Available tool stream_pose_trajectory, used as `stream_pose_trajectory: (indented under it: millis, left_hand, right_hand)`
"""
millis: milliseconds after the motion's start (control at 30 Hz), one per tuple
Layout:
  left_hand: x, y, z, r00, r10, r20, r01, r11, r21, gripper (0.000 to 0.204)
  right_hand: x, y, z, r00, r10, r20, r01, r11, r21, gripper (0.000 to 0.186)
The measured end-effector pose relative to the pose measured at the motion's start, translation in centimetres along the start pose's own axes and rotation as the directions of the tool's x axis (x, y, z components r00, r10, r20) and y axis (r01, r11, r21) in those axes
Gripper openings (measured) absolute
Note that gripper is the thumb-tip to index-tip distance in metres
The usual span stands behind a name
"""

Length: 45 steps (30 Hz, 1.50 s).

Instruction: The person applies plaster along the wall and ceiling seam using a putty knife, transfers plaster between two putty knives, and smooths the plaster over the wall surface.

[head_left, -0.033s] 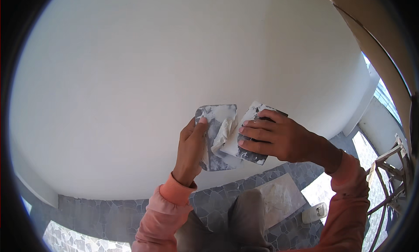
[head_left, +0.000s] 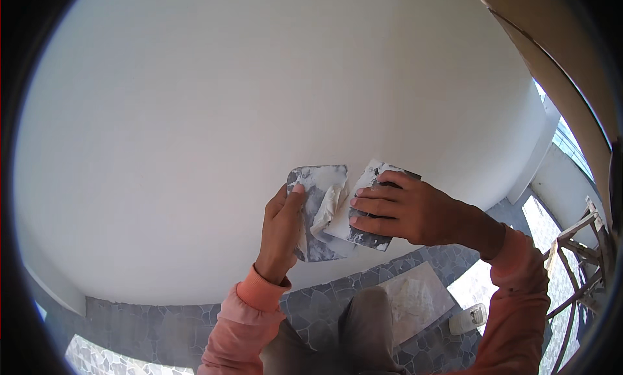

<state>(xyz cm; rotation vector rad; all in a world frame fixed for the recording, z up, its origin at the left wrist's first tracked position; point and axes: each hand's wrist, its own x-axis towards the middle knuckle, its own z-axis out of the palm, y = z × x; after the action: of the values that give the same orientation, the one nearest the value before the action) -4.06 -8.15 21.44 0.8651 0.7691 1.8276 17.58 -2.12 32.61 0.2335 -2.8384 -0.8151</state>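
Observation:
My left hand [head_left: 279, 229] grips the side of a grey rectangular plastering blade [head_left: 318, 179] smeared with white paste, thumb lying on its face. My right hand [head_left: 415, 213] has its fingers over a second smeared blade [head_left: 373, 172], held at a slant beside the first. A thick ridge of white paste [head_left: 328, 209] lies on the left blade along the right blade's edge. Both tools are in front of a smooth white wall [head_left: 195, 115]; the backs of their handles, if any, are hidden.
Below are grey stone-patterned flooring [head_left: 149, 326], my legs [head_left: 363, 329], a stained pale board [head_left: 415, 290] and a white container [head_left: 467, 318]. A wooden rack or scaffold [head_left: 584, 258] stands at the right. A brown panel [head_left: 551, 31] edges the upper right.
Both hands and blades sit slightly lower and farther left in the picture. The wall edges and upper panel have shifted a little too. Both grips look the same.

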Motion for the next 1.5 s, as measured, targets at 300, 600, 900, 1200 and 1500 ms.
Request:
stream_pose_trajectory:
  millis: [300,600,900,1200,1500]
  left_hand:
    - [-0.7,-0.8,-0.3,0.998,-0.062,-0.031,0.06,0.997,-0.044,0.032]
    - [-1.1,-0.8,-0.7,0.999,-0.019,-0.039,0.011,0.982,-0.191,0.037]
    - [-0.5,-0.8,-0.6,0.989,-0.146,-0.022,0.138,0.967,-0.215,0.039]
    - [-0.4,0.1,-0.6,0.962,-0.273,-0.002,0.264,0.933,-0.244,0.035]
    - [0.2,-1.0,-1.4,0.956,-0.293,0.019,0.285,0.913,-0.291,0.044]
  right_hand:
    - [1.3,1.6,-5.1,0.936,-0.021,0.351,-0.026,0.991,0.128,0.041]
    - [0.2,7.9,-14.0,0.774,0.557,0.302,-0.632,0.642,0.434,0.034]
    - [3.9,20.4,-21.6,0.534,0.776,-0.335,-0.783,0.604,0.149,0.036]
    - [5.5,28.8,-21.0,0.659,0.416,-0.627,-0.639,0.749,-0.174,0.047]
    - [7.2,30.4,-18.1,0.723,0.303,-0.621,-0.613,0.695,-0.375,0.053]
